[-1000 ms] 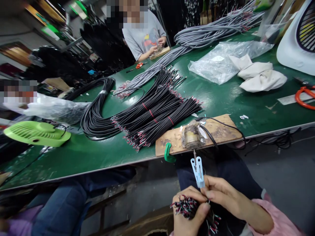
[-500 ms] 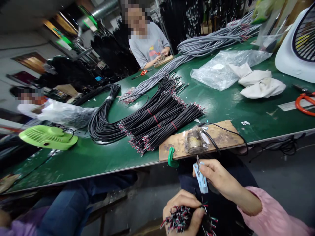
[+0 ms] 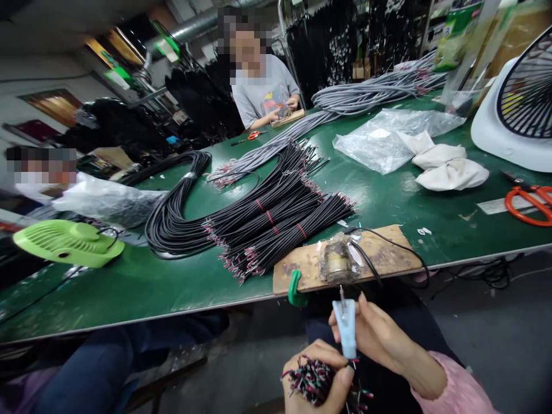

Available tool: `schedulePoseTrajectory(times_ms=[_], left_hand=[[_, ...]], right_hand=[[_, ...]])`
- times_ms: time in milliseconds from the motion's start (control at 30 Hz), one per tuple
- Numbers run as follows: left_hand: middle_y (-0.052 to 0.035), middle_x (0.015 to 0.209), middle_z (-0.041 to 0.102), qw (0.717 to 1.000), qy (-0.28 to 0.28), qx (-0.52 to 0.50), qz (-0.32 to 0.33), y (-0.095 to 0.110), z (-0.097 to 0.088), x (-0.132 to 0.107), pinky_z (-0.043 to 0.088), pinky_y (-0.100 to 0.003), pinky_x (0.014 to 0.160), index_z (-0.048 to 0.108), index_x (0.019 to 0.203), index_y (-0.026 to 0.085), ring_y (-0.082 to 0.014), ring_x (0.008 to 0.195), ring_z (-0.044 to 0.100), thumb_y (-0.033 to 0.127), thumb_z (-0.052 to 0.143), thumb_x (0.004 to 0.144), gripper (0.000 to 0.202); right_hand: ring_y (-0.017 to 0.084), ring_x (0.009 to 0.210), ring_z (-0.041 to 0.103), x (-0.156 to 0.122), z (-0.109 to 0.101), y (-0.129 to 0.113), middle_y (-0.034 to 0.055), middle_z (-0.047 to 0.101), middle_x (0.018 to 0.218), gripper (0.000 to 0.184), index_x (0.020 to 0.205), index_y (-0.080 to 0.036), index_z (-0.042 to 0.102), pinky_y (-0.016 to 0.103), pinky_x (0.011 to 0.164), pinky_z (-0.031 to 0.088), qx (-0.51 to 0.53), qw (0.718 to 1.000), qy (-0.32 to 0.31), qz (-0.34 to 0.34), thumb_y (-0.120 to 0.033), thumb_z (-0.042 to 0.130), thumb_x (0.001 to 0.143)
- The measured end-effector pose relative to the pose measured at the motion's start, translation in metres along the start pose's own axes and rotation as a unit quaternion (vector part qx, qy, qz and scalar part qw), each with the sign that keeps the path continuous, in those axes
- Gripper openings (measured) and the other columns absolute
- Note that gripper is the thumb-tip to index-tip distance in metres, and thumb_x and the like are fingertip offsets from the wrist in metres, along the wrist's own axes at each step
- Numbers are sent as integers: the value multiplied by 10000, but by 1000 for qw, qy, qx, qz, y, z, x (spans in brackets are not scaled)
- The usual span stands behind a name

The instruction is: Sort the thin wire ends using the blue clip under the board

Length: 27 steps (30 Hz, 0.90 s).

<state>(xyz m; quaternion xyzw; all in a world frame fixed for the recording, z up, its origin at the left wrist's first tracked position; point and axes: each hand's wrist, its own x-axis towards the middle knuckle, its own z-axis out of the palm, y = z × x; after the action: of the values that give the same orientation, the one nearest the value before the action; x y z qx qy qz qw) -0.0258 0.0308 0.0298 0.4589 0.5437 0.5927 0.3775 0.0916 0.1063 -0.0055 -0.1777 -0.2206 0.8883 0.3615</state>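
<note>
At the bottom of the view, my left hand (image 3: 317, 376) is closed around a bundle of black cables (image 3: 308, 379), their red, white and green wire ends fanning toward me. Its thumb and index finger pinch one cable end at the bundle's right edge. My right hand (image 3: 379, 330) holds a light blue plastic clip (image 3: 346, 330), with fingertips showing on the clip's left side. The clip's lower end meets the pinched cable end. A thin metal tip (image 3: 342, 292) points from the clip up to a round, crusted device (image 3: 338, 261) on a wooden board (image 3: 388, 253).
A green clamp (image 3: 295, 289) grips the board at the table edge. Black cable bundles (image 3: 276, 221) lie beyond, with grey cables (image 3: 345, 98) farther back. Orange-handled scissors (image 3: 528, 201) and a white fan (image 3: 495, 126) are right, a green fan (image 3: 69, 241) left. Co-workers sit across and at left.
The blue clip has turned and come down onto the wire end at my left hand. My right hand moved down with it, its thumb lifting off the clip's face. The view shifted slightly.
</note>
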Motion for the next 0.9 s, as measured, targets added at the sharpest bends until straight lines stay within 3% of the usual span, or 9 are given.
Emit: schedulePoseTrajectory(times_ms=[100,200,267,367,433,500,667,767,900], left_hand=[[-8,580,700,1000,-9,4,-3,1,-2,-1,443,-224,554,741,658,218,-141,522,595,252,765,746,97],[-10,567,691,999,-28,15,-22,-3,-6,-9,435,-223,560,737,633,214,-138,531,596,304,766,752,151],[-5,545,660,997,-32,12,-69,-9,-8,-18,438,-232,574,724,641,200,-133,521,582,368,766,753,206],[23,552,609,980,-12,-35,-194,-19,-7,-31,474,-263,621,683,741,184,-119,494,557,438,782,728,273],[37,573,589,968,-1,-66,-242,-23,-5,-36,476,-266,619,652,822,176,-119,508,555,442,812,689,338],[32,621,584,967,-3,-70,-245,-25,-1,-36,455,-246,610,640,846,165,-120,557,545,415,837,651,374],[24,643,569,973,-3,-21,-230,-32,7,-35,442,-239,610,590,660,161,-141,619,521,182,806,576,233],[6,630,608,969,40,11,-244,-39,7,-40,459,-259,593,620,668,145,-159,601,554,172,795,570,202],[-31,642,694,950,127,25,-284,-41,4,-50,521,-296,614,671,703,137,-213,631,649,266,870,535,290]], right_hand=[[122,639,529,-5,-18,4,50,637,745,487,879,-134,721,221,579,384,-3,999,32,-8,-612,650,819],[116,629,495,-14,-33,4,22,606,697,394,882,-131,706,225,585,352,-116,992,42,-27,-522,662,856],[124,645,495,-22,-37,3,8,588,695,337,868,-134,691,240,610,358,-216,974,58,-36,-469,696,844],[149,676,508,-33,-32,2,-3,559,711,301,787,-148,668,268,635,376,-328,940,75,-51,-442,722,820],[159,682,512,-38,-23,0,-3,556,703,292,718,-155,665,284,647,379,-397,913,54,-80,-421,719,826],[185,757,546,-40,-13,-4,16,610,747,251,708,-162,688,308,727,395,-461,881,-2,-108,-383,749,809],[219,872,570,-42,0,-11,30,647,822,82,755,-187,701,335,807,407,-553,825,-79,-85,-208,725,831],[220,835,579,-45,-5,-7,43,643,806,121,763,-181,686,350,796,412,-559,820,-58,-107,-167,646,877],[207,762,591,-51,-13,2,59,643,775,215,760,-172,687,346,753,430,-526,841,-3,-130,-228,576,935]])
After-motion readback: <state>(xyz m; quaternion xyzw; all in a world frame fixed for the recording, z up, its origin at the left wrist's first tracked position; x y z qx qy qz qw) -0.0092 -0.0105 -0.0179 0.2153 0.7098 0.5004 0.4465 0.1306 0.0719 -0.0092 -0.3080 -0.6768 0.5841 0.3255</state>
